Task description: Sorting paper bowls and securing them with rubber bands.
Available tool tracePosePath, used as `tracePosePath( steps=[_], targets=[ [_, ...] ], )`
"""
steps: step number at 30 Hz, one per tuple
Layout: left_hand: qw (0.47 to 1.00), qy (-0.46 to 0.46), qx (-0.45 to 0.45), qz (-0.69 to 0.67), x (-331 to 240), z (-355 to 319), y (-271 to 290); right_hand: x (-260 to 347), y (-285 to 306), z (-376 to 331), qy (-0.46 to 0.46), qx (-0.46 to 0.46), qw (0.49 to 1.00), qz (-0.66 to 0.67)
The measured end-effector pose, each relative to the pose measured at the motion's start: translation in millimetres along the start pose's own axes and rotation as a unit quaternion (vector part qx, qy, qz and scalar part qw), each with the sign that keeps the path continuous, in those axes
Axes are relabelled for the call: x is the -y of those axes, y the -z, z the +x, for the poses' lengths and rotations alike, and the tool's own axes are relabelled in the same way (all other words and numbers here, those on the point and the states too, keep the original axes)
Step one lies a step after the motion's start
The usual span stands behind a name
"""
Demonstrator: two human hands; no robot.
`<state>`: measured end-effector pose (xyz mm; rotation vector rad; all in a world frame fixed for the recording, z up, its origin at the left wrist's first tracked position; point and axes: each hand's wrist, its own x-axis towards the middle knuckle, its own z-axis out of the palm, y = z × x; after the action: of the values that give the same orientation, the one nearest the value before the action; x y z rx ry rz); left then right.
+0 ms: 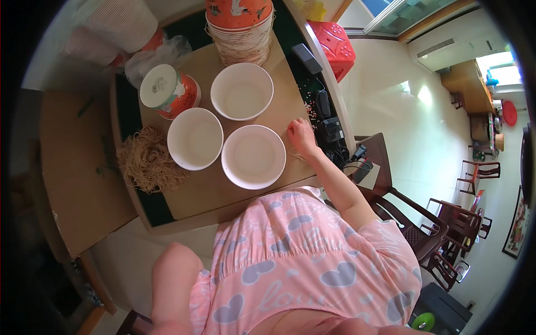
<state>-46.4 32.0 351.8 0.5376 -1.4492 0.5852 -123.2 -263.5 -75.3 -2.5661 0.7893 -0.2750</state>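
My right hand (302, 137) rests on the brown board with its fingers curled closed. What they pinch, if anything, is too small to make out. A thin, pale strand of string (296, 154) lies just below it. Left of the hand stand three white paper bowls: the nearest bowl (254, 157), a left bowl (195, 139) and a far bowl (242, 92), all upright. A heap of tan string (149, 162) lies at the board's left. Only the bent left arm (174, 273) shows at the lower left; my left hand is out of view.
A tall stack of orange-patterned bowls (240, 33) stands at the back, beside an orange cup-shaped stack (181, 97) turned upside down. Black adapters and cables (329, 128) line the table's right side. A red stool (333, 50), a dark chair (410, 223) and a cardboard box (81, 173) surround the table.
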Motion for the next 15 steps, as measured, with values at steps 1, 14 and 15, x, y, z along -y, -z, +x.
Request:
tracePosePath(
  steps=[1,14,15],
  targets=[
    [1.000,-0.015,-0.002,0.019,2,1,-2,-1,2,-1,0.001,0.001,1.000,0.002],
    [0.678,0.714,0.073,0.159,64,-267,-39,67,123,-27,-0.075,0.129,0.923,0.355],
    [0.639,0.758,0.065,0.111,66,-282,-46,81,136,-29,-0.041,0.112,0.927,0.356]
  ],
)
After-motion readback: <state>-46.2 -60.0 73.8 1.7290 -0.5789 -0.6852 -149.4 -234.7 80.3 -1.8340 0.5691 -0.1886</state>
